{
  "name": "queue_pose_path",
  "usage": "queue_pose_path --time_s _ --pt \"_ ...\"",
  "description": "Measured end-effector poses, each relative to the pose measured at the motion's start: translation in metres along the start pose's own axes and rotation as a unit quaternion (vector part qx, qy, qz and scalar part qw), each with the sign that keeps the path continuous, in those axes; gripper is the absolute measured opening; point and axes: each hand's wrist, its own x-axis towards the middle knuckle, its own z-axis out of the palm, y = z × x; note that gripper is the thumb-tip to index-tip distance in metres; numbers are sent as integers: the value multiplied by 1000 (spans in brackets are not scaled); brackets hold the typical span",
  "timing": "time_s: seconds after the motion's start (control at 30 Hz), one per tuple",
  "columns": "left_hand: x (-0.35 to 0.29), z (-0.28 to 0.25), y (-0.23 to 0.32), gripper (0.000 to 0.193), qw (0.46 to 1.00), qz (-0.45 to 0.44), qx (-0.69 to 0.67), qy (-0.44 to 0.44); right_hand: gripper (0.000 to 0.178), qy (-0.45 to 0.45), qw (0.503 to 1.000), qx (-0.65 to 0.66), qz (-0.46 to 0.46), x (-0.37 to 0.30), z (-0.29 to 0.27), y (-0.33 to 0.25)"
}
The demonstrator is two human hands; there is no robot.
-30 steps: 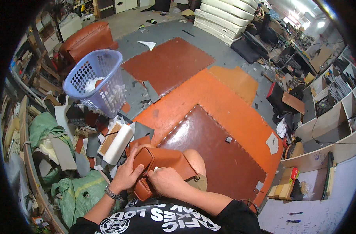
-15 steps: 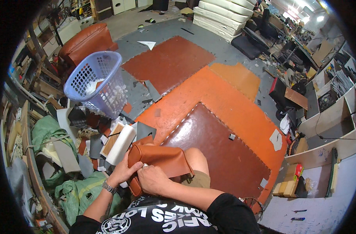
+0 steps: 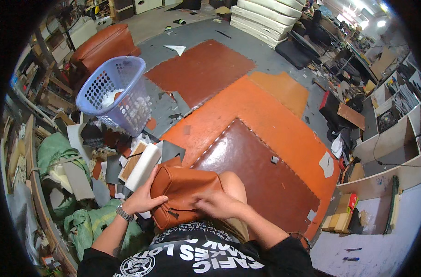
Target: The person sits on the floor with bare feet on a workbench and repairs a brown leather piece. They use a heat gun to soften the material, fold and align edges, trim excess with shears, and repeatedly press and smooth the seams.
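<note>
A brown leather cover [image 3: 188,187], boxy and with a seamed edge, lies across my lap. My left hand [image 3: 145,197] grips its left side, the thumb on the near face and the other fingers along the edge. A dark slit or gap shows in the leather just right of that thumb. Over the cover's right part is my right hand [image 3: 218,203], smeared by motion, so its fingers cannot be read. Whether the cover is stuffed, I cannot tell.
A blue perforated basket [image 3: 139,108] with white filling stands ahead left. Green sacks [image 3: 99,226] and scraps lie at my left, beside a white roll [image 3: 144,167]. Brown leather sheets [image 3: 261,171] lie on an orange one [image 3: 266,111]. Wooden frames [image 3: 390,147] stand at right.
My right hand has come away from beside the left thumb and moved right across the leather. The cover now lies flatter, with its near face turned up into view.
</note>
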Motion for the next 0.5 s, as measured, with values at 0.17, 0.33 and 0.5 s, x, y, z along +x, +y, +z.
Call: queue_pose_path --time_s 0.17,0.33,0.5 --pt "4 -3 2 126 999 35 -20 -4 47 386 874 -178 237 -154 -24 141" --pt "13 -10 10 132 998 36 -17 -46 54 269 802 -22 533 -307 128 256" --pt "20 -12 14 128 997 23 21 -70 53 253 783 172 541 -314 265 265"
